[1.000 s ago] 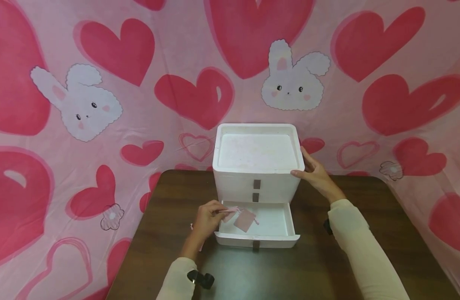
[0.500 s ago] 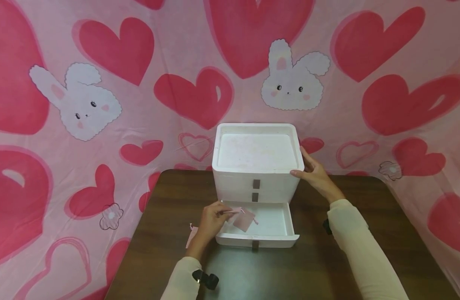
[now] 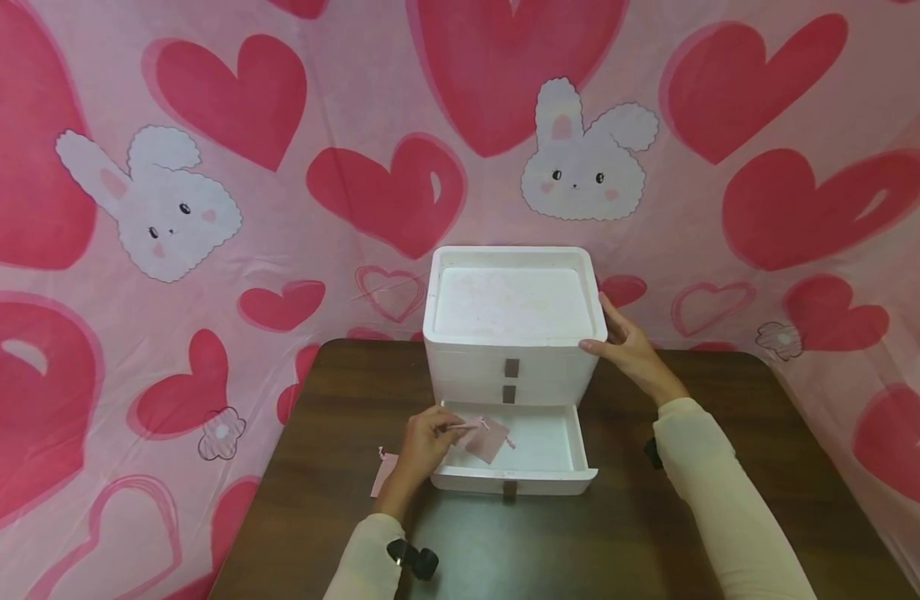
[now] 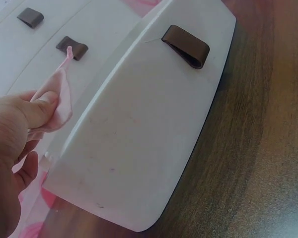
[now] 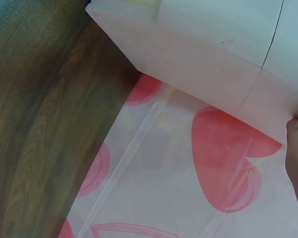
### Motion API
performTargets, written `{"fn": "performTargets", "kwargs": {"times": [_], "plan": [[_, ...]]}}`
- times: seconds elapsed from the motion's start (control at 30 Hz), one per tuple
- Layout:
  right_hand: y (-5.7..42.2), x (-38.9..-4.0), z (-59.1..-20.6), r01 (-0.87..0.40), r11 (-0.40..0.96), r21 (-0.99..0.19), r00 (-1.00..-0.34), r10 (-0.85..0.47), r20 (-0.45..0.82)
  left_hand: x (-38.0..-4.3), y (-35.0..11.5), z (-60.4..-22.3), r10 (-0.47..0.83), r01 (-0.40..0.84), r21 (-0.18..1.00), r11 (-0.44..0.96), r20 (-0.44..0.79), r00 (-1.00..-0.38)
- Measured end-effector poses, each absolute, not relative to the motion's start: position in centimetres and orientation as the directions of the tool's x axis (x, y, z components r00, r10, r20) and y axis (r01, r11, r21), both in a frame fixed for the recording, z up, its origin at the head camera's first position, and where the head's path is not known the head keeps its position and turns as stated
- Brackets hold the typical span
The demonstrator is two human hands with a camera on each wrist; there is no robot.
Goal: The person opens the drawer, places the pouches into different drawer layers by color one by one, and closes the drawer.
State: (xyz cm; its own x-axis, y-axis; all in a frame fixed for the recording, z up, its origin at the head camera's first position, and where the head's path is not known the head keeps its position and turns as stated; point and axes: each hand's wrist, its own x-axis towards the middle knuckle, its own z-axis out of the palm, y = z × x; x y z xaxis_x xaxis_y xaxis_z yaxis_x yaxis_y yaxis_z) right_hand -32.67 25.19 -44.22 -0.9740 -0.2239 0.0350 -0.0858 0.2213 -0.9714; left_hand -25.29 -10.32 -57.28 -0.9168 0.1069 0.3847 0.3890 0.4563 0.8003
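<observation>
A white drawer unit [image 3: 467, 371] stands at the back of the table, its bottom drawer [image 3: 471, 483] pulled out. Over the drawer's left part, my left hand [image 3: 424, 440] pinches a pink drawstring pouch [image 4: 59, 101] between thumb and fingers. Another pink pouch [image 3: 488, 442] lies inside that drawer, towards the left. A third pouch [image 3: 383, 475] is on the table beside my left wrist, partly covered by the forearm. My right hand [image 3: 634, 354] rests against the unit's upper right front corner, thumb at the front and fingers along the side.
Brown tabs [image 3: 512, 368] mark the drawer fronts, and the upper drawers are closed. The unit's top is a shallow rimmed tray [image 3: 516, 304]. Dark wooden table [image 3: 655, 533] surrounds it. A pink cloth [image 3: 280, 208] with hearts and rabbits hangs behind.
My left hand has shifted slightly right, carrying its pouch further over the drawer. More of the pouch on the table now shows. The right hand keeps its place on the unit.
</observation>
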Motion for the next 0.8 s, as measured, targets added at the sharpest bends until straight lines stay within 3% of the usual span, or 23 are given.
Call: {"fn": "performTargets", "kwargs": {"times": [0.47, 0.8], "plan": [[25.13, -32.7, -44.5, -0.101, 0.196, -0.975, -0.973, -0.225, 0.056, -25.27, -10.09, -57.55, 0.143, 0.416, 0.723, 0.552, 0.409, -0.901], [25.07, -32.7, -44.48, -0.108, 0.187, -0.976, -0.971, -0.229, 0.063, -25.04, -10.33, -57.59, 0.149, 0.352, 0.744, 0.568, 0.327, -0.933]]}}
